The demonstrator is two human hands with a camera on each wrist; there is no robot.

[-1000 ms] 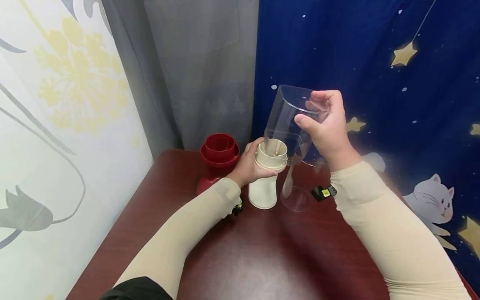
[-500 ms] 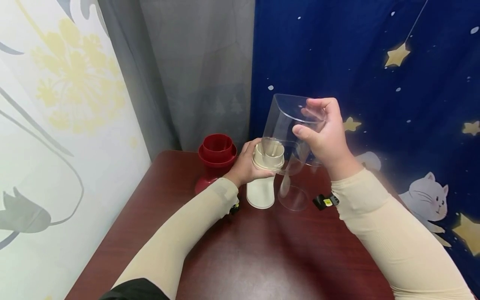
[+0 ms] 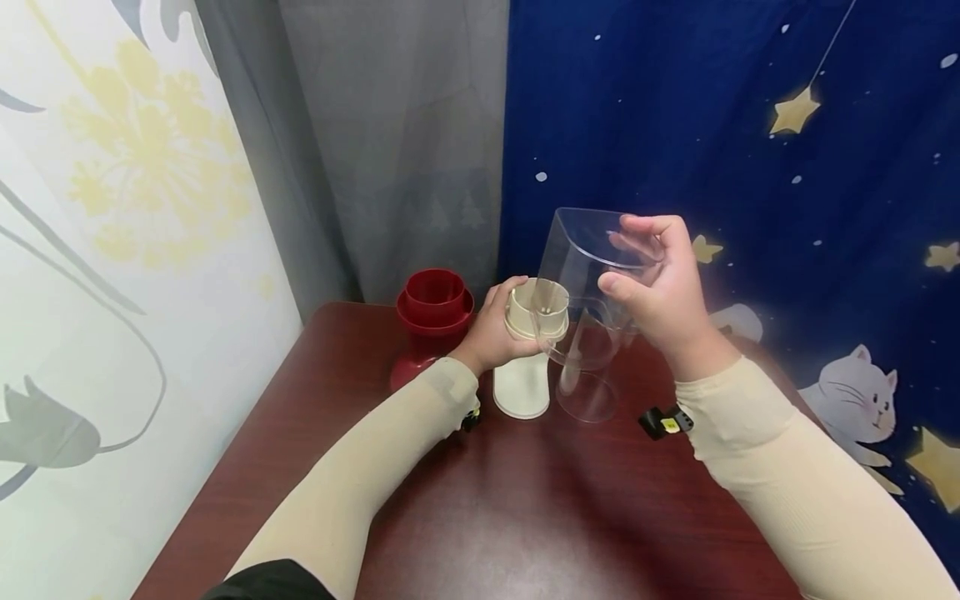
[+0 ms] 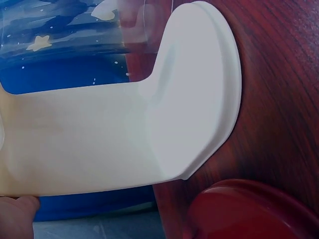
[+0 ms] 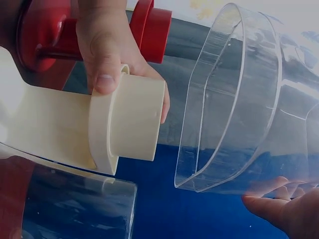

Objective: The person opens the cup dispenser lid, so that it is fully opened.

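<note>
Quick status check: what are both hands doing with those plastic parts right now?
Left hand grips cream base on table. Right hand holds clear cover tilted, just right of base top. Clear cup and red piece stand close by.

Two hands: left hand [image 3: 491,333], right hand [image 3: 660,292]. One cream base [image 3: 525,367], one red base [image 3: 433,312], two clear plastic parts: clear hopper [image 3: 581,267], clear cylinder [image 3: 588,392].

No legible text or labels anywhere.
</note>
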